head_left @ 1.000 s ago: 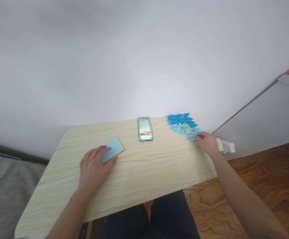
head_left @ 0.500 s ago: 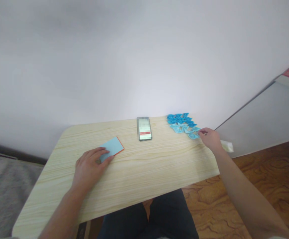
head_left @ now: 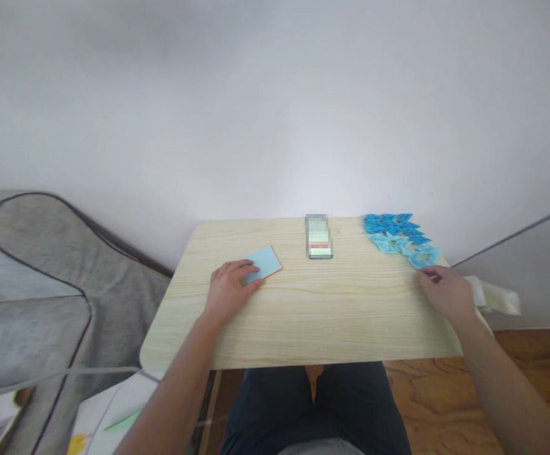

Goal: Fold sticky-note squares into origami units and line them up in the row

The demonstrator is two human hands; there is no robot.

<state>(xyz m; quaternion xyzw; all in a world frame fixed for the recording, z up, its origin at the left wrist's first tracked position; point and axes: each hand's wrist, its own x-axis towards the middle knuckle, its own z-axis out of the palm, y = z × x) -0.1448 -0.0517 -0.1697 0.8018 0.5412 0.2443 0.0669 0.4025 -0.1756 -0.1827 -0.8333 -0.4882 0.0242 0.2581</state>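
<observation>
My left hand [head_left: 233, 287] lies at the left of the table, fingers on top of a small stack of light blue paper squares [head_left: 266, 260] and thumb along its near edge. An orange-red layer shows at the stack's edge. Over on the right, my right hand [head_left: 446, 292] is just below the light blue folded paper pieces [head_left: 424, 256], its fingers loosely bent and apart. I see nothing held in it. Dark blue folded pieces [head_left: 391, 224] lie in rows behind the light blue ones.
A phone [head_left: 319, 237] with a blurred screen lies at the table's back middle, by the wall. A whitish plastic packet [head_left: 497, 297] is beyond the right table edge [head_left: 485, 321]. On the left stands a grey sofa [head_left: 113, 272], with printed sheets [head_left: 0, 414] low in front.
The view has swung left, bringing the sofa in. My right hand has drawn back slightly from the light blue folded piece and let go of it. My left hand stays on the stack.
</observation>
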